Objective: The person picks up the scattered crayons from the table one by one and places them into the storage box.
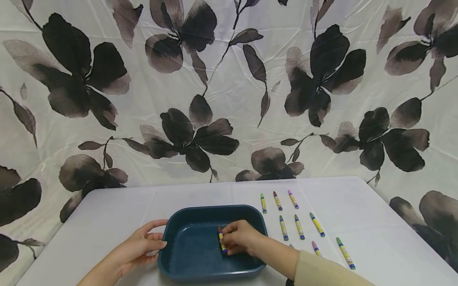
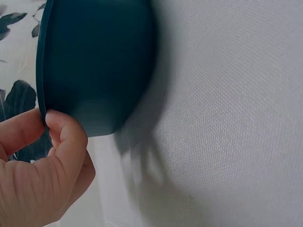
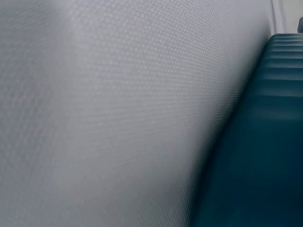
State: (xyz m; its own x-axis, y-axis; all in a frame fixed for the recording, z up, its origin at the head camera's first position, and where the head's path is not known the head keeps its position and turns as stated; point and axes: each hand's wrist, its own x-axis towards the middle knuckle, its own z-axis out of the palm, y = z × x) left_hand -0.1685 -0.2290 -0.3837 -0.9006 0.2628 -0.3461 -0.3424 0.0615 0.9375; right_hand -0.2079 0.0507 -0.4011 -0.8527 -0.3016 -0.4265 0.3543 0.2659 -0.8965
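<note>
A dark teal plastic tray (image 1: 193, 248) with rounded corners sits on the white table. My left hand (image 1: 137, 246) grips the tray's left rim; in the left wrist view its finger and thumb pinch the edge from both sides. Inside the tray, right of its middle, my right hand (image 1: 245, 237) pinches a red crayon (image 1: 221, 241) with a yellow and blue wrapper. The crayon stands at a steep slant, red tip away from me, with its blue end close to the tray's floor. The right wrist view has only the tray's outer wall (image 3: 265, 156) and the tablecloth; my hand is hidden there.
Right of the tray, more crayons lie in rough rows: green (image 1: 263, 203), dark red (image 1: 277, 201) and pink (image 1: 293, 199) at the back, several others nearer. My right forearm partly covers the nearest row. A floral cloth (image 1: 222, 87) hangs behind the table (image 1: 118, 206).
</note>
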